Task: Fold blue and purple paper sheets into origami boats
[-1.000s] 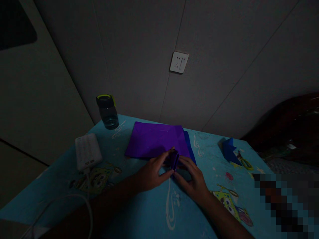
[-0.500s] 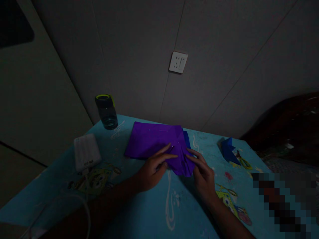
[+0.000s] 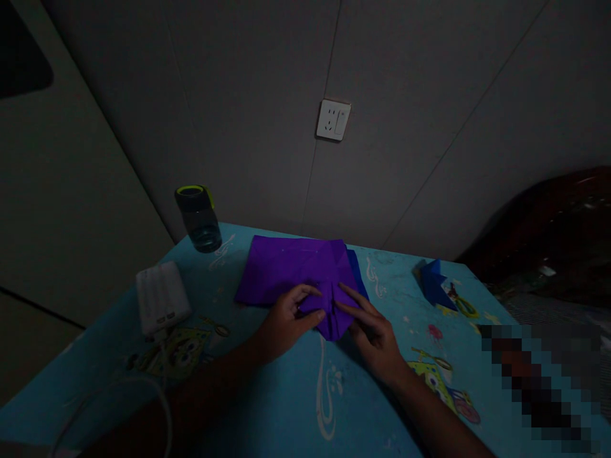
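Note:
Between my two hands is a folded piece of purple paper [image 3: 331, 326], creased to a point at its near end with a vertical slit up the middle. My left hand [image 3: 285, 321] grips its left side, thumb on top near the centre and fingers curled at the edge. From the right, my right hand [image 3: 375, 337] holds it with fingers laid across the top and the thumb tucked low, partly hidden. Just behind lies a flat purple sheet [image 3: 281, 261], with blue paper [image 3: 354, 259] showing under its right edge.
A folded blue paper shape [image 3: 433, 284] stands at the right of the patterned blue table [image 3: 286, 407]. At the left are a dark water bottle [image 3: 199, 219] and a white power bank [image 3: 162, 298] with a cable [image 3: 167, 407]. A socket [image 3: 333, 120] is on the wall behind.
The folded purple paper has shifted slightly left and its near end looks flatter and more pointed. My left thumb now presses on top; my right fingers have moved inward over the right side.

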`<state>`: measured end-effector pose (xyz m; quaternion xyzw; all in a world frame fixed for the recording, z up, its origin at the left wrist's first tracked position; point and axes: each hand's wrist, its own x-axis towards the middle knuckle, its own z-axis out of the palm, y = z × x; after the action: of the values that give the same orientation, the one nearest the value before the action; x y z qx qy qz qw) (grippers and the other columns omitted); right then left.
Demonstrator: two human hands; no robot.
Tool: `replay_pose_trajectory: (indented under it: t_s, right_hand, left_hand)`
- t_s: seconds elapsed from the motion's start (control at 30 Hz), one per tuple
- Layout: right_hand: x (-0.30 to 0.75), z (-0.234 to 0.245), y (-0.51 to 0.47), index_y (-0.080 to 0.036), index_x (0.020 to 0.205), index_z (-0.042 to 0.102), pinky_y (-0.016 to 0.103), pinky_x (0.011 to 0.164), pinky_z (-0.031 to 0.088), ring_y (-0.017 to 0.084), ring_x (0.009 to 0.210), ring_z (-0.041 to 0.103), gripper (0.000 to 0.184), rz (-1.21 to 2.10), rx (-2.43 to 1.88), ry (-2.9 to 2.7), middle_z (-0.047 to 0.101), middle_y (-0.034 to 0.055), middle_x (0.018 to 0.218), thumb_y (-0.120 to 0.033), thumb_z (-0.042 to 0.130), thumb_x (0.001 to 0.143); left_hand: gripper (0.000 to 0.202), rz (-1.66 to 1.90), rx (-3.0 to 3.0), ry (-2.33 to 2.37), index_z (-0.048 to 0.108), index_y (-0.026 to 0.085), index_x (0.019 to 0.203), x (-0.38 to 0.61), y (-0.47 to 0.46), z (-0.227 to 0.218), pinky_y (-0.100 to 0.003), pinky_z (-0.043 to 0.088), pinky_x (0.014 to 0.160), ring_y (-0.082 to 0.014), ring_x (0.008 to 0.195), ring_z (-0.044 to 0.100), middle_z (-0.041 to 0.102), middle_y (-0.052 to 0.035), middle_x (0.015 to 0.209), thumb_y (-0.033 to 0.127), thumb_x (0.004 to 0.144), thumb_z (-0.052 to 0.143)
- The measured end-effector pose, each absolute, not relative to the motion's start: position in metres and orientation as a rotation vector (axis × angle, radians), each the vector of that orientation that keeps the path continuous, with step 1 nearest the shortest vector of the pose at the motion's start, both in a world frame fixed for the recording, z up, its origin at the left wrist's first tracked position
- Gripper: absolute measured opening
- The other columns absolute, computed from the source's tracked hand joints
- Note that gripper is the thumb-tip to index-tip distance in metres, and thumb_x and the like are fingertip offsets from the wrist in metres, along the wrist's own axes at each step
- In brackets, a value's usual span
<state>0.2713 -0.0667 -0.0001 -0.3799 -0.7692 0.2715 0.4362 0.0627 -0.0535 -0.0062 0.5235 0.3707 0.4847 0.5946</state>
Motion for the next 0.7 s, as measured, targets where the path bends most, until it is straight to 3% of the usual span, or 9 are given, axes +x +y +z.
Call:
replay_pose_trajectory:
  t_s: [0.07,0.17,0.27,0.4,0.5,0.57,0.7]
  right_hand:
    - [0.271,0.002,-0.068,-0.027,0.126,0.063,0.052,0.105,0.041,0.030,0.134,0.044,0.035,0.694,-0.954,-1.949,0.045,0.0121,0.148,-0.032,0.053,0.093]
    - [0.267,0.003,-0.070,-0.026,0.125,0.063,0.044,0.092,0.052,0.030,0.129,0.050,0.035,0.773,-1.004,-1.933,0.041,0.0123,0.150,-0.034,0.057,0.091]
    - [0.262,-0.004,-0.069,-0.025,0.117,0.064,0.035,0.075,0.058,0.027,0.112,0.061,0.034,0.806,-1.101,-1.782,0.053,0.0133,0.138,-0.034,0.067,0.085]
    - [0.257,-0.016,-0.065,-0.025,0.129,0.049,0.033,0.072,0.058,0.022,0.093,0.067,0.050,0.893,-1.094,-1.632,0.067,0.0102,0.115,-0.030,0.069,0.083]
    - [0.255,-0.017,-0.064,-0.023,0.135,0.044,0.031,0.066,0.057,0.019,0.079,0.067,0.057,0.907,-1.123,-1.662,0.070,0.0074,0.104,-0.028,0.068,0.083]
    - [0.255,-0.014,-0.066,-0.022,0.131,0.050,0.027,0.056,0.053,0.016,0.064,0.063,0.051,0.869,-1.197,-1.757,0.071,0.0030,0.088,-0.029,0.067,0.083]
    - [0.255,-0.004,-0.070,-0.020,0.118,0.060,0.024,0.048,0.047,0.013,0.053,0.057,0.035,0.813,-1.246,-1.935,0.069,-0.0009,0.074,-0.033,0.064,0.085]
  left_hand:
    - [0.039,1.148,1.186,0.817,0.056,0.020,0.109,0.065,-0.053,-0.007,-0.027,0.051,0.078,-0.0169,0.092,0.064,0.065,-0.0075,0.115,0.029,0.075,0.074]
    - [0.048,1.157,1.147,0.783,0.051,0.022,0.119,0.066,-0.052,-0.007,-0.028,0.052,0.080,-0.0170,0.095,0.066,0.063,-0.0082,0.120,0.026,0.076,0.073]
    - [0.056,1.116,1.140,0.736,0.046,0.023,0.128,0.065,-0.054,-0.006,-0.029,0.053,0.081,-0.0188,0.097,0.067,0.063,-0.0100,0.121,0.023,0.078,0.071]
    - [0.059,1.046,1.195,0.719,0.044,0.024,0.134,0.064,-0.056,-0.006,-0.033,0.054,0.084,-0.0213,0.100,0.068,0.065,-0.0105,0.119,0.021,0.081,0.068]
    - [0.052,1.051,1.305,0.773,0.051,0.021,0.130,0.064,-0.054,-0.008,-0.034,0.051,0.090,-0.0217,0.104,0.066,0.067,-0.0098,0.117,0.020,0.080,0.066]
    - [0.040,1.063,1.404,0.838,0.059,0.018,0.120,0.064,-0.053,-0.009,-0.033,0.050,0.092,-0.0215,0.105,0.066,0.070,-0.0085,0.113,0.021,0.080,0.066]
    - [0.023,1.001,1.669,1.008,0.067,0.018,0.102,0.064,-0.055,-0.007,-0.028,0.052,0.080,-0.0196,0.088,0.068,0.074,-0.0037,0.094,0.028,0.082,0.064]
